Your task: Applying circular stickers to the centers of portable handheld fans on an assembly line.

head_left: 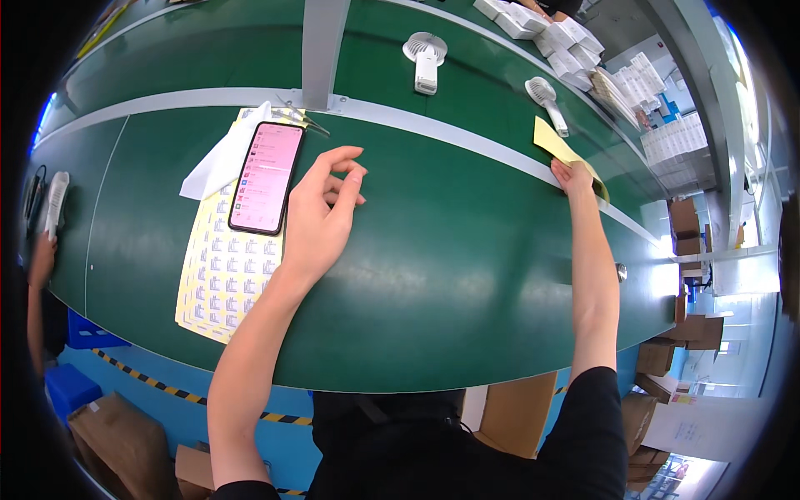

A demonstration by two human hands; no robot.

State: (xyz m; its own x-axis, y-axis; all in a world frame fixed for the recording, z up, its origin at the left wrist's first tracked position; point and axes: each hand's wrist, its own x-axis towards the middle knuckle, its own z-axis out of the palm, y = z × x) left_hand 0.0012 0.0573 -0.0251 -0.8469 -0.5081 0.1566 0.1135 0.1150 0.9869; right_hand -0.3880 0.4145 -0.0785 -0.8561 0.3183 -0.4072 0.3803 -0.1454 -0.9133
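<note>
My left hand [321,212] hovers over the green table just right of a phone, its fingers loosely curled and apart, with nothing visible in them. The phone [265,179] has a lit pink screen and lies on a stack of yellow-edged sticker sheets [223,279]. Beside it, a white sheet of paper [218,158] lies across the stack's upper part. At the far right, my right hand [572,177] is closed on a yellow sheet [557,143], which bends upward and curls past the fingers. A thin metal tool [304,117] sits above the phone; its kind is unclear.
A grey rail [433,127] and an upright post [323,50] cross the table's far side. Two white handheld fans [426,71] lie beyond. White boxes [567,42] are piled at the back right. Another person's hand [42,258] touches a white device at the left edge.
</note>
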